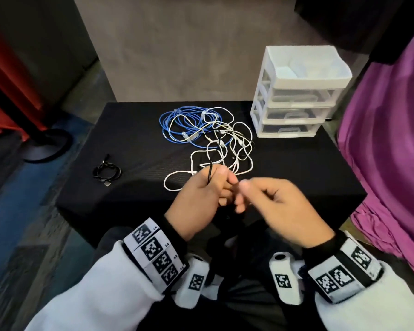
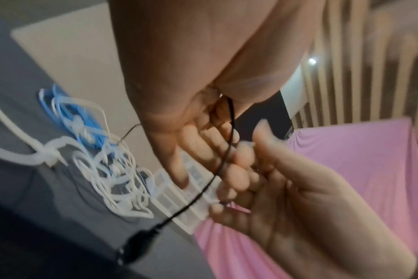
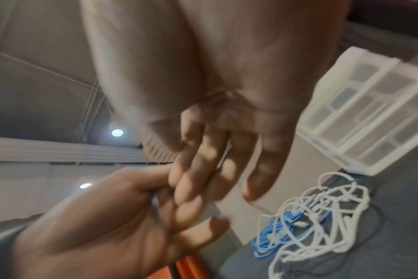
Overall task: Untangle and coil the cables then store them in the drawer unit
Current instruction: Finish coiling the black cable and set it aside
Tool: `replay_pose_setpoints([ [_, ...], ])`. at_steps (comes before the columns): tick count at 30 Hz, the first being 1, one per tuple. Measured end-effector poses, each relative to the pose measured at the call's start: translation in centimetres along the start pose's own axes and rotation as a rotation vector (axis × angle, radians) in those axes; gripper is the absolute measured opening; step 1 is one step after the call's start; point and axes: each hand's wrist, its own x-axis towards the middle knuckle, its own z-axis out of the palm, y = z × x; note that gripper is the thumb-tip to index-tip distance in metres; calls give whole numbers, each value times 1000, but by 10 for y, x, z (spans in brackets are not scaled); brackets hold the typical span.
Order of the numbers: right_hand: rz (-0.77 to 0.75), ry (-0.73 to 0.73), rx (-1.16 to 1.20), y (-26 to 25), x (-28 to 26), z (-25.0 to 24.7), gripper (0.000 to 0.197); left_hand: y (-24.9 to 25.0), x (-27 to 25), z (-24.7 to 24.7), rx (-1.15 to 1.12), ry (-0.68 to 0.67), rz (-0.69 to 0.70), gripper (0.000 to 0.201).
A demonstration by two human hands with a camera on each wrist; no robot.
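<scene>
Head view: mid-coil on thin black cable (image 1: pixel 209 173), pinched in left hand (image 1: pixel 198 199) just in front of tangle (image 1: pixel 215 137). Right hand (image 1: pixel 280 206) curled alongside, hold on cable not discernible. Probably next: finish loops, then set down near drawer unit (image 1: pixel 296 91), behind and right of tangle.

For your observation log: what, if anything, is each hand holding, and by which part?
The left hand grips a thin black cable along its cord, plug dangling. Whether the right hand holds anything cannot be told.
</scene>
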Motion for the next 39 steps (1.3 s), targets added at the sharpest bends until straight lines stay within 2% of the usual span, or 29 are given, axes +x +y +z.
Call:
replay_pose_setpoints([
  [2,-41,176,-24,9,5,1,9,-3,-9,-12,179,-112,19,38],
  [3,-49,172,-42,11,8,1,20,-3,-16,-17,253,-219,27,40],
  [4,-58,86,-50,14,10,2,42,-2,-23,-20,310,-320,28,42],
  [5,-60,-33,-47,17,13,4,54,2,-29,-22,362,-391,22,43],
  [6,-44,-141,-48,18,15,8,51,8,-34,-23,421,-427,30,43],
  [7,-32,-210,-52,21,18,13,37,14,-37,-25,482,-441,63,43],
  [8,-18,-222,-76,28,22,17,25,20,-39,-27,535,-443,109,45],
  [9,6,-187,-114,38,28,17,23,25,-42,-31,571,-436,156,46],
  [11,84,-26,-208,63,39,7,34,32,-43,-42,571,-352,230,45],
  [13,170,146,-290,92,48,-15,37,33,-40,-62,402,-201,193,40],
  [16,256,377,-217,105,50,-55,19,26,-30,-106,20,7,62,25],
  [18,208,502,-211,94,50,-70,15,15,-25,-129,-45,124,41,25],
  [21,-7,683,-276,71,44,-84,10,-5,-18,-138,-76,271,-3,24],
  [23,-89,786,-348,63,42,-91,14,-17,-12,-138,-68,337,-80,25],
  [25,-59,850,-361,64,43,-98,19,-28,-7,-139,-59,369,-174,29],
  [29,-85,961,-294,64,42,-110,22,-38,-4,-136,-278,292,-302,24],
  [31,-61,940,-153,60,45,-110,19,-37,-5,-134,-420,206,-350,18],
  [34,39,753,-8,53,46,-105,26,-37,-4,-129,-475,188,-366,16],
  [36,118,575,-116,49,42,-106,30,-40,-3,-125,-390,239,-354,17],
  [39,134,330,-389,43,37,-114,18,-45,-1,-120,-301,279,-354,20],
])
